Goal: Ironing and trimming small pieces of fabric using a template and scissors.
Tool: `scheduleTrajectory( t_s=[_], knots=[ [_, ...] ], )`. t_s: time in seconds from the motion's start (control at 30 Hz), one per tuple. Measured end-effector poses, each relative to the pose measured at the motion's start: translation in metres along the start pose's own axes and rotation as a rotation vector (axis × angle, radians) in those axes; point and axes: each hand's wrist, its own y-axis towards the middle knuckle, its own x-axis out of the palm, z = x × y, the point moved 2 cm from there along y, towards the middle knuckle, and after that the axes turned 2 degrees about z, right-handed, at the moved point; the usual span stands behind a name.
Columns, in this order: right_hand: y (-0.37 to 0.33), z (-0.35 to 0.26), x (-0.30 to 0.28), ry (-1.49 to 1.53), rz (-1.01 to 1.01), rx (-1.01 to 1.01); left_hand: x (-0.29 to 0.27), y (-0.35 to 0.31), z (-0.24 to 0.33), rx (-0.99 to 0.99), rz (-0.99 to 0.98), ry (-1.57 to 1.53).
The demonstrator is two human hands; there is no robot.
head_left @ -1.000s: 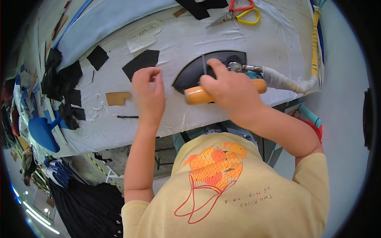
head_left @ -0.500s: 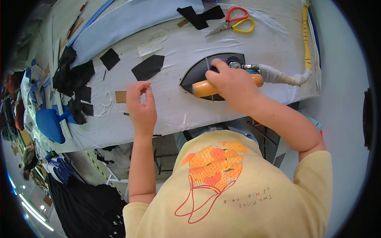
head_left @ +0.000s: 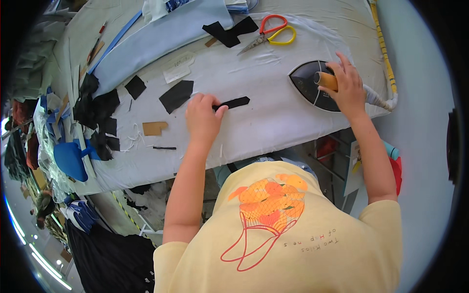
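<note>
My left hand (head_left: 202, 117) pinches the near end of a narrow black fabric strip (head_left: 235, 103) with a pointed far end, lying on the white-covered table. To the right rests a dark iron (head_left: 308, 83) with a wooden handle (head_left: 326, 81), its tip toward the left. Over that handle is my right hand (head_left: 349, 88), fingers spread and partly stretched out; the palm hides the handle's rear part. A black fabric piece (head_left: 176, 96) lies just left of my left hand. Below it is a notched brown card template (head_left: 155, 128).
Red-and-yellow-handled scissors (head_left: 267, 36) lie beyond the iron, beside black scraps (head_left: 229, 32). Light blue fabric (head_left: 161, 46) stretches across the back. More black pieces (head_left: 100, 105) and a blue object (head_left: 71, 161) are at left. The iron's wrapped hose (head_left: 381, 100) runs along the right edge.
The iron has moved right and turned slightly, uncovering the black strip. My left hand has moved right and taken the strip's end. My right hand has loosened from around the handle.
</note>
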Motion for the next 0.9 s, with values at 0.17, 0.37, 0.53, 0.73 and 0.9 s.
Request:
scheduleTrajectory(
  t_s=[0.17,0.37,0.53,0.73,0.9],
  knots=[
    [-0.034,-0.092,0.017,0.544,0.067,-0.201,0.0,-0.005,0.006,0.086,-0.051,0.033],
    [-0.06,-0.178,0.067,1.287,-0.718,0.539,0.005,-0.007,0.001,-0.271,-0.165,-0.188],
    [-0.046,-0.197,0.054,1.977,-0.766,1.272,-0.026,-0.023,0.034,0.33,0.036,-0.024],
    [-0.019,-0.189,0.014,1.96,-0.862,0.968,-0.068,-0.055,0.062,0.352,0.182,-0.287],
    [-0.001,-0.182,-0.015,1.942,-1.202,0.759,-0.08,-0.021,0.052,-0.349,-0.111,-0.892]
  ],
)
